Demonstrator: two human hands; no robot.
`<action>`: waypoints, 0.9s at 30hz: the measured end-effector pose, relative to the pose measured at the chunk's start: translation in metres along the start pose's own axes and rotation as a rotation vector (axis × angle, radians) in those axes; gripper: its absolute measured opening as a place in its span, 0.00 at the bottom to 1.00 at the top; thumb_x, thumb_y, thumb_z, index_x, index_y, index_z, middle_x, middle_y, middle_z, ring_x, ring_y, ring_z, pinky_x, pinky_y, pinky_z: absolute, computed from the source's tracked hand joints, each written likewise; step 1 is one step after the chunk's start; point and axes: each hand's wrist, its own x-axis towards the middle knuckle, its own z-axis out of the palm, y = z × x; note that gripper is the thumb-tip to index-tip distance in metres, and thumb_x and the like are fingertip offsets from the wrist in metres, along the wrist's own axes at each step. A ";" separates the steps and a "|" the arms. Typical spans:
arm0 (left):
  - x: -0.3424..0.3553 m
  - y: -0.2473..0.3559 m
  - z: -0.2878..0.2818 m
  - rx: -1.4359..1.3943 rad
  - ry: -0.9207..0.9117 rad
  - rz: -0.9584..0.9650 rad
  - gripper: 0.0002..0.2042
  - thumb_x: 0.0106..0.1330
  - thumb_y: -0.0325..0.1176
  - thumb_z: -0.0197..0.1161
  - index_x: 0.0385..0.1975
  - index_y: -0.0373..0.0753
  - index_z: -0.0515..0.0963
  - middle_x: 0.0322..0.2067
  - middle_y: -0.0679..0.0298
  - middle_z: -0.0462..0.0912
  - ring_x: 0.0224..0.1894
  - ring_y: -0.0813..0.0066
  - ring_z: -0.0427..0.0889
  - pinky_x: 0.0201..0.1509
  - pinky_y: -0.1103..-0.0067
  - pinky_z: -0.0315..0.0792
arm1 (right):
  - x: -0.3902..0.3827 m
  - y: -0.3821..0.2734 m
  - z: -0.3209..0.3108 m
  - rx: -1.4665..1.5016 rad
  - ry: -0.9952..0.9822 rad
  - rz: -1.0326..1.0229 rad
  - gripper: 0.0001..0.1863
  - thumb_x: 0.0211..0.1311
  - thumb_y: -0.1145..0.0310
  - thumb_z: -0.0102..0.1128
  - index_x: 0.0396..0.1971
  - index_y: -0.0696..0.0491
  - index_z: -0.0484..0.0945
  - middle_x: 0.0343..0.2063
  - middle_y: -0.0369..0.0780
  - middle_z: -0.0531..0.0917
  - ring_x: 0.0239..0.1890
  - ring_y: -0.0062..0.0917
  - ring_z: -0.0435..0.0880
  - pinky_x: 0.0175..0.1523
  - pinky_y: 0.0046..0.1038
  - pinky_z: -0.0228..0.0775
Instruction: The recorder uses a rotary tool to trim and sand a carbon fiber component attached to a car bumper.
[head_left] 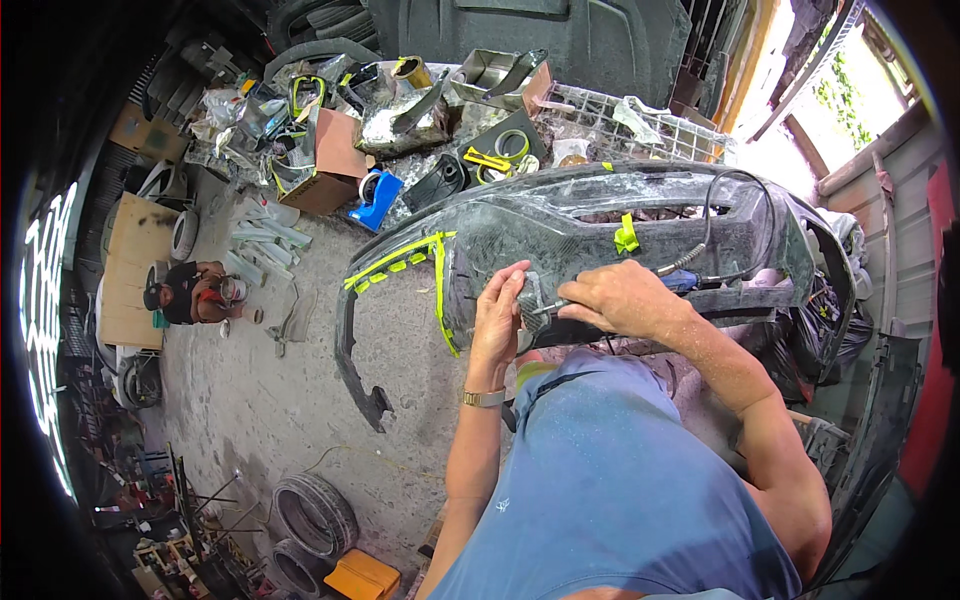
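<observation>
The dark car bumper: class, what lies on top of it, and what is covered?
On the bumper are yellow-green tape strips, a crumpled tape piece, a blue item and a dark hose. The surface behind the left hand and right hand is hidden.

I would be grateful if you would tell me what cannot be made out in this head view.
Head view, hidden: part of the grey piece, behind the left hand.
Head view, hidden: one end of the thin rod, inside the right hand.
Head view, too small: what the other person handles.
Head view, cut off: the orange box, by the bottom edge.
</observation>
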 end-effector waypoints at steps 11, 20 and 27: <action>-0.001 0.005 0.012 -0.006 0.039 -0.020 0.12 0.72 0.35 0.58 0.51 0.37 0.78 0.24 0.77 0.77 0.17 0.95 0.67 0.18 0.92 0.64 | 0.001 0.008 0.001 0.049 0.034 0.037 0.17 0.69 0.50 0.51 0.38 0.50 0.77 0.26 0.42 0.82 0.32 0.39 0.85 0.35 0.39 0.76; 0.006 0.002 0.003 -0.002 0.000 -0.028 0.13 0.71 0.37 0.59 0.50 0.38 0.77 0.24 0.76 0.76 0.17 0.94 0.69 0.17 0.90 0.66 | 0.005 0.001 0.004 0.059 -0.002 0.044 0.18 0.69 0.51 0.52 0.34 0.53 0.75 0.27 0.43 0.82 0.32 0.39 0.85 0.35 0.40 0.76; 0.004 0.005 0.008 0.011 0.003 -0.042 0.13 0.70 0.38 0.60 0.49 0.38 0.77 0.25 0.75 0.75 0.17 0.94 0.69 0.16 0.89 0.67 | 0.008 0.003 0.006 0.028 0.003 0.016 0.19 0.68 0.51 0.53 0.33 0.54 0.75 0.27 0.43 0.82 0.32 0.39 0.85 0.35 0.38 0.76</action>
